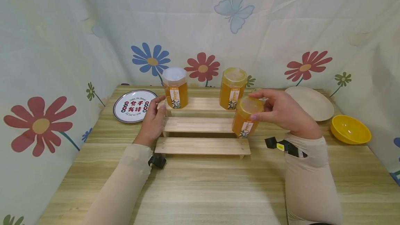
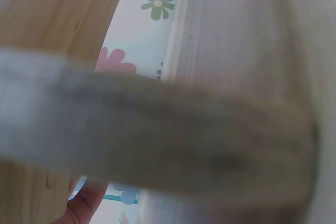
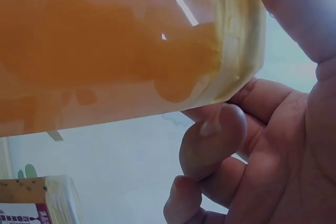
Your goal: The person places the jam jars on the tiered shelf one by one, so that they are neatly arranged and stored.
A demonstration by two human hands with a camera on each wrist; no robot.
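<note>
My right hand [image 1: 281, 110] grips a jar of orange honey [image 1: 245, 122] by its yellowish lid, thumb on one side and fingers on the other. The held jar tilts slightly at the right end of a three-step wooden rack [image 1: 203, 145]; whether it touches the middle step cannot be told. In the right wrist view its amber side [image 3: 105, 51] fills the upper left. At the rack's left end my left hand [image 1: 153, 121] holds the top step. A white-lidded jar [image 1: 176, 93] stands left on that step, a yellow-lidded jar [image 1: 231, 93] right.
A white plate with red lettering [image 1: 125, 114] lies left of the rack. At the right are a beige plate [image 1: 312, 105] and a yellow bowl [image 1: 347, 131]. Behind the wooden table [image 1: 200, 190] hangs a flower-printed curtain [image 1: 193, 20].
</note>
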